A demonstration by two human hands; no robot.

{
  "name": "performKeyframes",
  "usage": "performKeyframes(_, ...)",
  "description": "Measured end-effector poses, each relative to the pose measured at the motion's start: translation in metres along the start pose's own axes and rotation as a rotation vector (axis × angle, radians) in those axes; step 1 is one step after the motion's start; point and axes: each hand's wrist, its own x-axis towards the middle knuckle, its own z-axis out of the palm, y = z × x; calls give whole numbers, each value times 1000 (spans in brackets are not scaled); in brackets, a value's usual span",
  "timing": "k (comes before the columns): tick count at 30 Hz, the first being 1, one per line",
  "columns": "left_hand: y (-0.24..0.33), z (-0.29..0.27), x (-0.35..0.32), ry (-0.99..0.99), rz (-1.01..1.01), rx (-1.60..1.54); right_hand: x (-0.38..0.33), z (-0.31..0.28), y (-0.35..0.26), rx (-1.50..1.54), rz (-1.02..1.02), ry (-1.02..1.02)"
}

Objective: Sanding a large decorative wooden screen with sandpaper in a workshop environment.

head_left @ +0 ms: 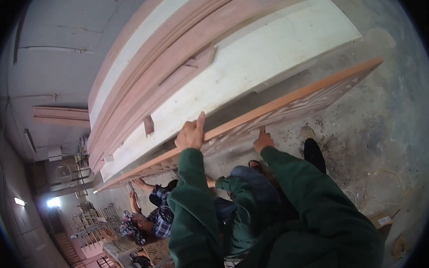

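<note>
- Green sleeves [199,217]: nearest the camera, both forearms extending forward from the lower edge.
- Wooden panel [252,116]: long and flat, with a smooth orange-brown edge facing upward and a face pierced by angular cut-outs. It is positioned alongside the table, with a narrow gap visible between the two.
- White table [278,48]: carries long reddish-brown wood strips [172,63] laid lengthwise and a small wood block [149,125].
- Concrete floor [391,76]: grey, with dark spots near a black shoe [314,156].
- Room: a bright light [53,202] at far left; a co-worker in a checked shirt [163,212] near the panel's far end.
- Left hand [191,133]: nearly closed, fingers bent over the panel's upper edge, gripping it; one digit extended.
- Right hand [263,140]: one finger extended toward the pierced face, the others folded; contact or grip cannot be determined.
</note>
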Motion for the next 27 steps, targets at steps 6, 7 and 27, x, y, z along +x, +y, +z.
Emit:
performKeyframes(6,5,2,-8,-51,-38,-2,5,-9,28,-45,-42,-21)
performKeyframes(7,2,5,-8,-37,-24,-52,7,-8,26,-27,4,-1)
performKeyframes(27,-1,0,-14,-14,-11,-11,-7,-11,22,-152,-166,-62)
